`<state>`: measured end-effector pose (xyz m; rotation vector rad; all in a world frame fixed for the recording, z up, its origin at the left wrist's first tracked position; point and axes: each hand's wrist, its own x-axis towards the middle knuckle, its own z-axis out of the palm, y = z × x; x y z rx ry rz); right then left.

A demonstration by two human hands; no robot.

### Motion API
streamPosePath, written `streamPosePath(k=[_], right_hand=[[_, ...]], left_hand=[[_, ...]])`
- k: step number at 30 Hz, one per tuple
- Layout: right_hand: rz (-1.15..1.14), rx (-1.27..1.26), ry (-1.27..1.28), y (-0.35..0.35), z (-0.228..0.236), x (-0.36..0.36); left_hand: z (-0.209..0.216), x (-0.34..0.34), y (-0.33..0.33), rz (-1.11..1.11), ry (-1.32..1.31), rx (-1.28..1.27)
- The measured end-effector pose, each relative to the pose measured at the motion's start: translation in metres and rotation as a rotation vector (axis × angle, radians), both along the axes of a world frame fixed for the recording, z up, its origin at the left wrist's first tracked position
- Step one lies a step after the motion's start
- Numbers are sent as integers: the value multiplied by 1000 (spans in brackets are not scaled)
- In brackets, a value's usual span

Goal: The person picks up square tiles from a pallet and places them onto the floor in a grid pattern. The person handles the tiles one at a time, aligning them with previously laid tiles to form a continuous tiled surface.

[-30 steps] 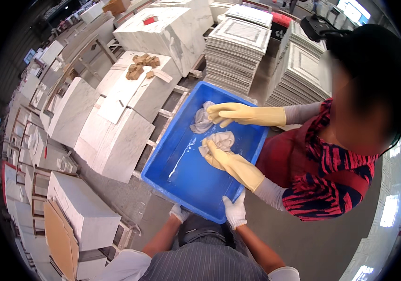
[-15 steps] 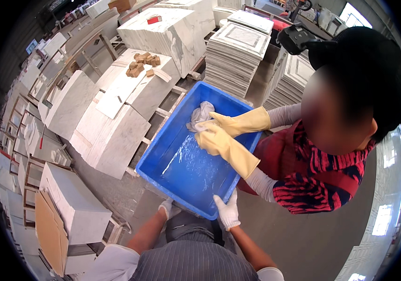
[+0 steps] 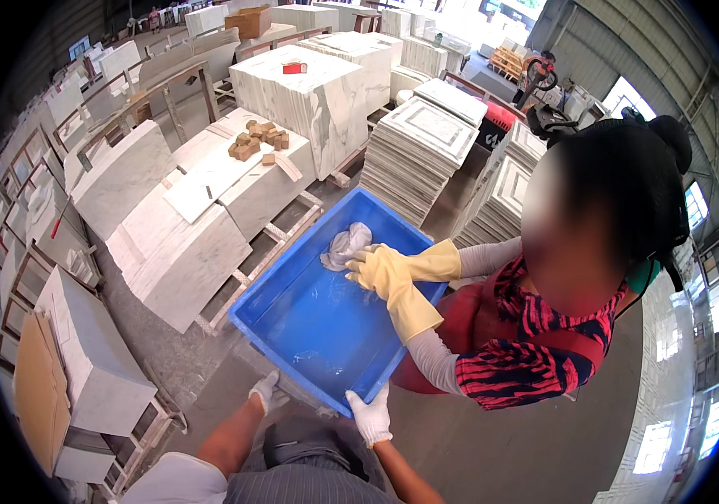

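A blue plastic tub (image 3: 292,332) with a little water in it stands in front of me. My right hand (image 3: 370,416), in a white knit glove, grips the near rim, with the thumb over the edge. My left hand (image 3: 267,391), gloved the same way, is at the near left side of the tub, low beside its outer wall. Its fingers are partly hidden there. A wet whitish cloth (image 3: 347,245) lies at the far end of the tub. The yellow rubber gloves (image 3: 389,273) of a co-worker reach in beside it.
The co-worker (image 3: 510,344) stands close on the right. Beyond the tub are stacked stone tiles (image 3: 418,143) and marble slabs (image 3: 313,101). Small brown blocks (image 3: 258,139) lie on a slab to the left. Cardboard (image 3: 40,378) leans against a stone stack at lower left.
The view has tilted up, so more of the hall shows. The co-worker's gloved hands have drawn together beside the cloth. My right hand still holds the rim; my left hand stays by the tub.
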<state>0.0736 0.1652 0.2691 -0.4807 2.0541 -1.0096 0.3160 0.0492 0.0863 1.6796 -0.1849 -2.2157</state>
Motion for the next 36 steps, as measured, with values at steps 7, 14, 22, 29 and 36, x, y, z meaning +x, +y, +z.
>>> streamPosePath(k=[7, 14, 22, 29, 36], right_hand=[[-48, 21, 67, 34, -14, -7], [-31, 96, 76, 43, -21, -16], [4, 152, 92, 17, 5, 6], [-13, 56, 89, 0, -11, 35], [-13, 18, 134, 23, -35, 65]], left_hand=[[-20, -14, 24, 188, 195, -120], [-25, -27, 26, 289, 161, -76], [-27, -21, 22, 289, 196, -55], [-37, 10, 4, 165, 84, -89], [-48, 44, 21, 157, 108, -24]])
